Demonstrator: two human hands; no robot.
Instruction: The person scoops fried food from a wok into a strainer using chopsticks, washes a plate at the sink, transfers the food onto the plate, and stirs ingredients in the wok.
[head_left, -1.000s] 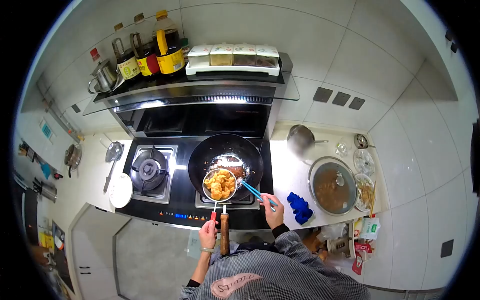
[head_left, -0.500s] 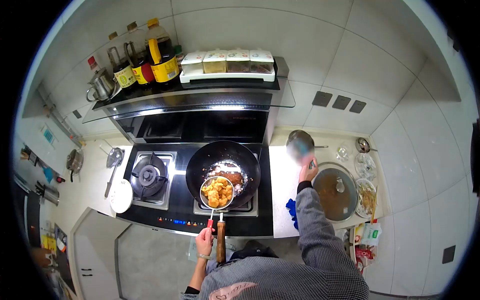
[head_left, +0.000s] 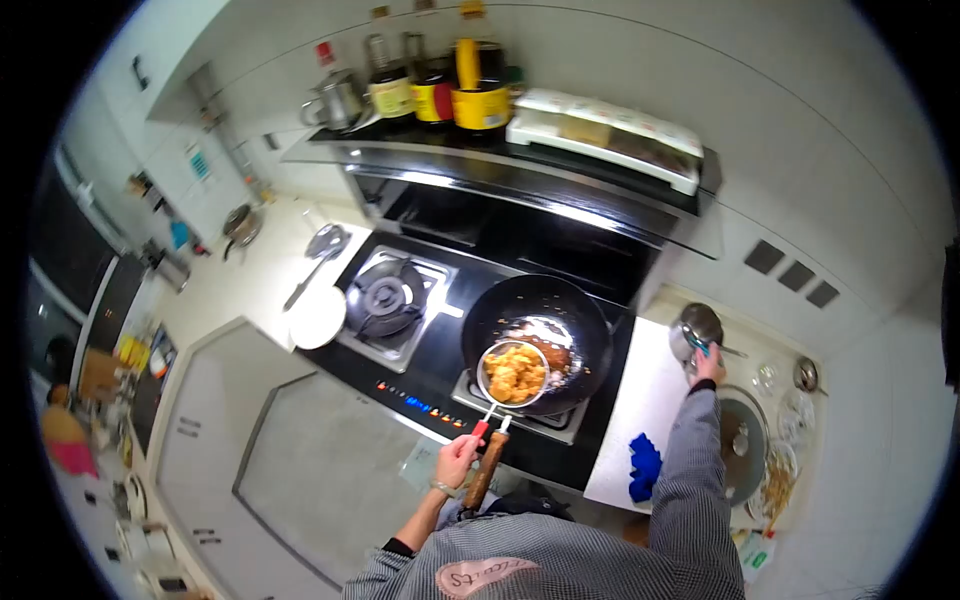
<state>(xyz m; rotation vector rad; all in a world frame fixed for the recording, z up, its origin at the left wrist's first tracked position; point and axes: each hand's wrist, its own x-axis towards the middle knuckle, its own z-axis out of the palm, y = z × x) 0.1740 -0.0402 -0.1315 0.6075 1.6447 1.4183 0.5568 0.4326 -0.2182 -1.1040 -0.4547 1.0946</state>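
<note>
My left hand [head_left: 456,462] is closed round the red handle of a strainer [head_left: 487,424]. Golden-brown fried pieces [head_left: 515,372] fill the strainer, which is over the near side of a black wok [head_left: 588,385]. Reddish-brown liquid shows in the bottom of the wok. Its wooden handle [head_left: 487,468] points toward me, just beside my left hand. On the right counter, my right hand [head_left: 709,366] is closed on a teal part at the near side of a round metal pot [head_left: 697,326]. The fingers are partly hidden.
A lidded pan [head_left: 740,425] stands right of my sleeve, near a bowl of food scraps [head_left: 780,480]. A blue cloth [head_left: 645,467] lies on the counter. Left are a burner [head_left: 386,298] and a white plate [head_left: 317,317]. Sauce bottles [head_left: 480,85] line the shelf.
The view has turned and tilted, so the stove sits at a slant and more of the left side shows. Both hands keep their places at the strainer and the metal pot.
</note>
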